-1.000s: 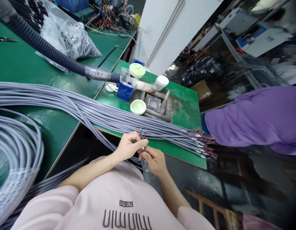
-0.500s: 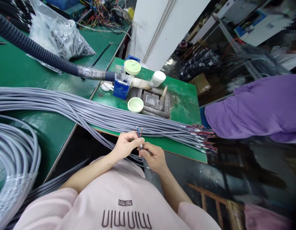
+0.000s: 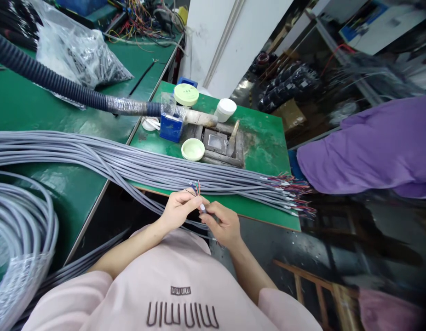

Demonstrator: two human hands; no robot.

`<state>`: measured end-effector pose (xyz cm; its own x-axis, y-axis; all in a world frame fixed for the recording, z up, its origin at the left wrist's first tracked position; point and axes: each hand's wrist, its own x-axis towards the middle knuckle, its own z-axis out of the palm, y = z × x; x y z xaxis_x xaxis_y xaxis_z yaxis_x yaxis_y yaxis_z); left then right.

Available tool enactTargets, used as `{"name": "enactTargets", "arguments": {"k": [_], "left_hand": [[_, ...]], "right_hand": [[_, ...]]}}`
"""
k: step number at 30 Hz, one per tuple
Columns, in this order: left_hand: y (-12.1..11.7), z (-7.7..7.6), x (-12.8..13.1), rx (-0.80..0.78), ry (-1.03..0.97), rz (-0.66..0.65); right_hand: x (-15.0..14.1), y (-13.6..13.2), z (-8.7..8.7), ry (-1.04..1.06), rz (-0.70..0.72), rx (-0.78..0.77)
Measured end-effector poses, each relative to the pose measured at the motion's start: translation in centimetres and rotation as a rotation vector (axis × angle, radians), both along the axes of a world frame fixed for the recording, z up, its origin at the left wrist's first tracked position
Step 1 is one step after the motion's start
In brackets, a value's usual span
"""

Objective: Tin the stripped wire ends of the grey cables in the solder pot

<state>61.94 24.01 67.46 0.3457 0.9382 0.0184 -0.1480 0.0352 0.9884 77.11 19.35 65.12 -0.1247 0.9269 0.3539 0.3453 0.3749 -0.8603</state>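
My left hand [image 3: 178, 210] and my right hand [image 3: 222, 224] meet just in front of the small green table's near edge [image 3: 254, 216]. Both pinch the stripped end of one grey cable [image 3: 202, 208]. Its thin coloured wires [image 3: 195, 187] fan upward from between the fingertips. The left thumb and forefinger press on the wires. The right hand closes round the cable's sheath just below. A long bundle of grey cables [image 3: 140, 165] runs across both tables behind my hands, its stripped coloured ends [image 3: 292, 195] pointing right.
A solder pot [image 3: 218, 142], a pale green lid [image 3: 192, 149], a blue box [image 3: 171, 127] and white jars stand on the small table. A corrugated black hose [image 3: 57, 85] reaches them. A cable coil [image 3: 23, 239] lies left. A person in purple [image 3: 368, 147] stands right.
The view has shifted slightly. My hands stay together on the cable end, and the coloured wires spread a little differently between the fingertips.
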Motion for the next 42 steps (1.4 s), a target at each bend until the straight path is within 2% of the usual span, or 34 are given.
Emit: {"name": "enactTargets", "arguments": {"k": [8,17,25,29,32,34,37,40,42], "left_hand": [[-0.1,-0.6,0.0,-0.018,0.014,0.008],[0.0,0.0,0.4,0.008,0.075,0.039],[-0.2,-0.2,0.8,0.034,0.076,0.038],[0.0,0.2,0.8,0.036,0.090,-0.026],[1.0,0.6,0.1,0.055,0.175,-0.071],[1.9,0.6,-0.5,0.136,0.280,-0.044],[2.8,0.0,-1.0,0.378,0.485,-0.015],[2.9,-1.3,-0.4,0.637,0.763,-0.049],[2.7,-2.2,0.5,0.766,0.956,-0.054]], "right_hand": [[0.1,0.1,-0.2,-0.006,0.001,0.008],[0.1,0.0,-0.6,0.050,0.031,-0.058],[-0.1,-0.1,-0.8,0.089,0.029,-0.113],[0.1,-0.6,-0.5,0.097,0.000,-0.119],[1.5,-2.2,-0.8,0.120,-0.085,-0.158],[3.3,-3.9,-1.7,0.163,-0.185,-0.195],[6.9,-6.9,-4.0,0.137,-0.376,-0.330],[10.4,-9.4,-6.4,-0.137,-0.448,-0.637],[11.5,-10.3,-7.3,-0.383,-0.356,-0.820]]}}
